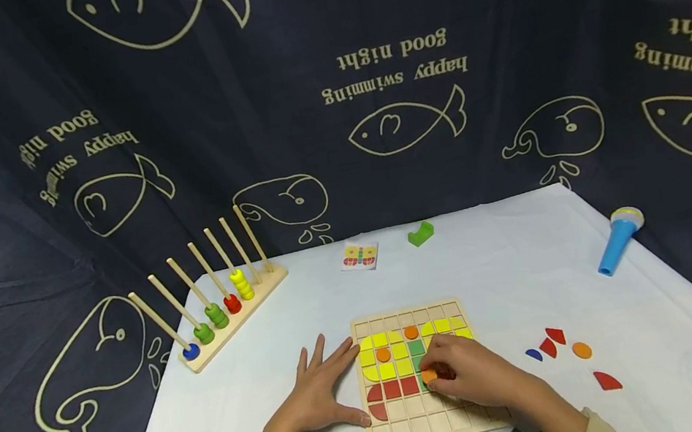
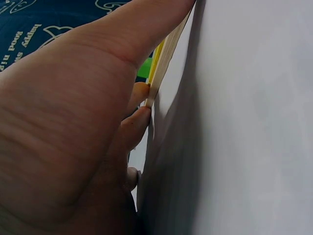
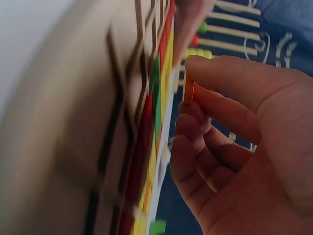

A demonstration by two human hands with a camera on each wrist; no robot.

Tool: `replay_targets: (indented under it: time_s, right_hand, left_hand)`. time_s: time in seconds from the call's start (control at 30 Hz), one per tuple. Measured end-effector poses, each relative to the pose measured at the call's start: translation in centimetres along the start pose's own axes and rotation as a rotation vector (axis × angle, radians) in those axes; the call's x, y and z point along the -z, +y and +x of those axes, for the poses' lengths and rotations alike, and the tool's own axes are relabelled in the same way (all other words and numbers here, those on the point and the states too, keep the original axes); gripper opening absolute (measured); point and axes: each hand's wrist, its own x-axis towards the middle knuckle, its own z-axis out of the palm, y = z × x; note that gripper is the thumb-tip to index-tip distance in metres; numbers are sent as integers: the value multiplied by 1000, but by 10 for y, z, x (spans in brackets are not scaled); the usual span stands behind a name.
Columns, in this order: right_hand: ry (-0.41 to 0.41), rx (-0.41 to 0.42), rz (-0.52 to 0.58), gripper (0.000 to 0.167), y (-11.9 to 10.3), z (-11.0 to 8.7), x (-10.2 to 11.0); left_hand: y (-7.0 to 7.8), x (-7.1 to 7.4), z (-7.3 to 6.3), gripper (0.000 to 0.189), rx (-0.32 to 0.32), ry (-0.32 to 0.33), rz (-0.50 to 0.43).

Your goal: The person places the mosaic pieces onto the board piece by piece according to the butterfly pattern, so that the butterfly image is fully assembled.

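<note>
A wooden grid board [image 1: 419, 428] lies on the table, with yellow, red, green and orange flat pieces in its cells. My right hand [image 1: 477, 369] is over the board's middle and pinches an orange disc [image 1: 430, 375] between thumb and finger. In the right wrist view the orange disc [image 3: 188, 90] stands edge-on at the fingertips, apart from the board. At the board's left side my left hand [image 1: 319, 394] is spread, thumb and forefinger touching its edge. The left wrist view shows the board's side edge [image 2: 168, 51] against that hand. Some cells are hidden beneath my right hand.
Loose pieces lie right of the board: red ones [image 1: 607, 380], an orange disc [image 1: 582, 350] and a blue half-disc [image 1: 534, 355]. Further off are a blue toy microphone [image 1: 616, 246], a pattern card [image 1: 360, 256], a green block [image 1: 421, 234] and a peg-and-bead stand [image 1: 243, 313].
</note>
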Motion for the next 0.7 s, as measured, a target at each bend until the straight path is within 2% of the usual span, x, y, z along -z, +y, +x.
replay_targets:
  time_s: [0.17, 0.33, 0.57, 0.7]
  right_hand:
    - [-47, 49, -42, 19, -17, 10, -17]
    - [-59, 88, -83, 18, -29, 17, -30]
    - [-47, 159, -105, 16, -35, 19, -39]
    - [-54, 194, -110, 18, -35, 19, -39]
  left_hand:
    - [-1, -1, 0, 118, -11, 5, 7]
    - [-1, -1, 1, 117, -14, 7, 10]
    - [0, 0, 1, 118, 11, -19, 19]
    - [0, 0, 0, 117, 4, -8, 14]
